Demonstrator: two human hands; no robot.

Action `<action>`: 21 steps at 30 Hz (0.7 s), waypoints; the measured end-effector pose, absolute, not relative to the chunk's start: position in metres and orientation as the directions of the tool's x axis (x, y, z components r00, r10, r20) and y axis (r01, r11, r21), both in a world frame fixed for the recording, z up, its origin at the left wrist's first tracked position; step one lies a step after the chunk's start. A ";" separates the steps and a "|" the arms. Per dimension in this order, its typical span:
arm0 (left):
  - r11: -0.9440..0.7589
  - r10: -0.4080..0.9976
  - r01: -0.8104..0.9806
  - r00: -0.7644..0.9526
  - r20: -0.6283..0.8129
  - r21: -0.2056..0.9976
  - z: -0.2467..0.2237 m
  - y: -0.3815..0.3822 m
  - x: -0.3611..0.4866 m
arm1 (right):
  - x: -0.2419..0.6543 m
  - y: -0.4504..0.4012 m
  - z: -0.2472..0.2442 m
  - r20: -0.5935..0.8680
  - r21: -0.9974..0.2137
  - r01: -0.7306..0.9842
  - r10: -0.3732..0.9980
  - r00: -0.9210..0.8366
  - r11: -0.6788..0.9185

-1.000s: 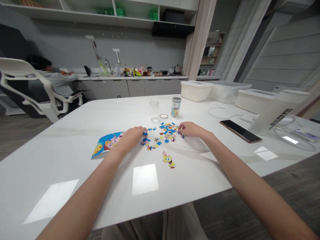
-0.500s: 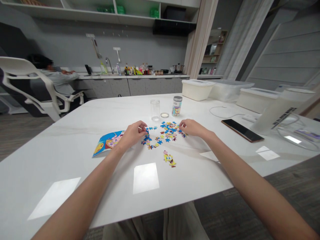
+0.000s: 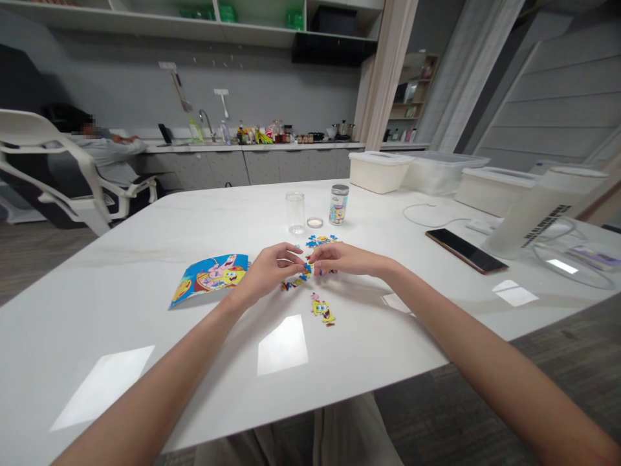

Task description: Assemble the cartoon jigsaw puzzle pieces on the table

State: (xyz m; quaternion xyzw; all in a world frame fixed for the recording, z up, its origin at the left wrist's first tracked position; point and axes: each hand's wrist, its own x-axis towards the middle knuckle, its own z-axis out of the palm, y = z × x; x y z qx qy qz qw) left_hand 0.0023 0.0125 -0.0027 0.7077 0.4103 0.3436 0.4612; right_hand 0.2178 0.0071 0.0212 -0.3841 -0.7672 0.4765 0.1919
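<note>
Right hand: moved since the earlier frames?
Yes: the right hand has shifted left, toward the left hand, judged against the silver-lidded can.

Far side blocked: clear jar [image 3: 295, 213], lid [image 3: 315, 222], canister [image 3: 338, 206] stand just past loose pieces [image 3: 321, 241]. Left hand [image 3: 270, 266] and right hand [image 3: 341, 259] leave little gap between. Picture sheet [image 3: 209, 281] hems left side. Open lanes: tabletop [image 3: 381, 228] between canister and phone [image 3: 466, 250]; between forearms, nearside of joined pieces [image 3: 323, 310]

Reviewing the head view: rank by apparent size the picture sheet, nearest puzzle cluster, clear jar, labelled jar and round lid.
Picture sheet
Clear jar and labelled jar: too alike to rank
Nearest puzzle cluster
Round lid
</note>
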 end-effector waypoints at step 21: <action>-0.829 0.559 0.552 0.824 0.096 0.090 0.007 -0.012 0.000 | 0.228 0.014 0.018 -0.205 -0.814 0.502 0.665 -0.718 0.292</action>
